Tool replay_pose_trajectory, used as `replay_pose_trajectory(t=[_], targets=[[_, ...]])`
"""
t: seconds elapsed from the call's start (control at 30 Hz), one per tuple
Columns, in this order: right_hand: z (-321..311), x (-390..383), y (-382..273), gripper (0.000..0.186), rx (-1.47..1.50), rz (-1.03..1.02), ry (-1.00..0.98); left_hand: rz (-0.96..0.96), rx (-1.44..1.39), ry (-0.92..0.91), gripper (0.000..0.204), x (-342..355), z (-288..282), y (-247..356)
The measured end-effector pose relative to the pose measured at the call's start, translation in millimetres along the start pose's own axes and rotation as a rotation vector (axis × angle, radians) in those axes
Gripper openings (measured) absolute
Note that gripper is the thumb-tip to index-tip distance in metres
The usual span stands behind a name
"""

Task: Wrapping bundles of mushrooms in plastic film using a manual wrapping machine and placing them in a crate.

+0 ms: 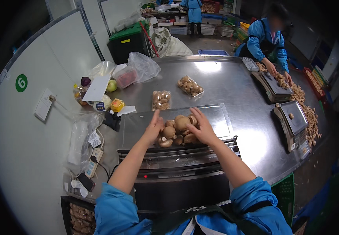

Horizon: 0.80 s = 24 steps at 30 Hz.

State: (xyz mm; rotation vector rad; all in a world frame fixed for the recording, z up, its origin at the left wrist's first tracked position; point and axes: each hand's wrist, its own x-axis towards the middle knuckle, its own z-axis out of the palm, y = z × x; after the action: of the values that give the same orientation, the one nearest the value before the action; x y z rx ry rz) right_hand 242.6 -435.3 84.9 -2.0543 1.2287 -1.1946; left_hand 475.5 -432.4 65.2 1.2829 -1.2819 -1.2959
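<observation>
A heap of brown mushrooms (pixel 177 129) sits on the flat metal plate (pixel 134 126) of a film-wrapping machine. My left hand (pixel 154 128) stands at the heap's left side, fingers stretched upward and apart from the thumb. On the other side, my right hand (pixel 203 128) is open too, its thumb reaching across the mushrooms. Whether a tray lies under them I cannot tell. Beyond the plate's far edge lie two clear packs of mushrooms, one pack (pixel 161 100) close behind my left hand and another pack (pixel 190 86) farther right.
Produce, papers and plastic bags (pixel 144 67) crowd the table's left side. A power strip (pixel 93 162) with cords lies near the wall. At right, a co-worker (pixel 264 39) handles mushrooms at a scale (pixel 275 88); a second scale (pixel 293 122) stands nearer, beside loose mushrooms (pixel 311 122).
</observation>
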Motion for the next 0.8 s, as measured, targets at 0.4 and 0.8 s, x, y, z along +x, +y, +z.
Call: replay_pose_trajectory(t=[0.4, 0.8], targets=[[-152.8, -64.0, 25.7, 0.02, -0.649, -0.462, -0.714, 1.159, 1.539, -0.457, 0.039, -103.4, -83.0, 32.3], [-153.0, -74.3, -56.9, 0.018, 0.671, 0.142, -0.076, 0.347, -0.565, 0.039, 0.022, -154.2, -46.2, 81.4]])
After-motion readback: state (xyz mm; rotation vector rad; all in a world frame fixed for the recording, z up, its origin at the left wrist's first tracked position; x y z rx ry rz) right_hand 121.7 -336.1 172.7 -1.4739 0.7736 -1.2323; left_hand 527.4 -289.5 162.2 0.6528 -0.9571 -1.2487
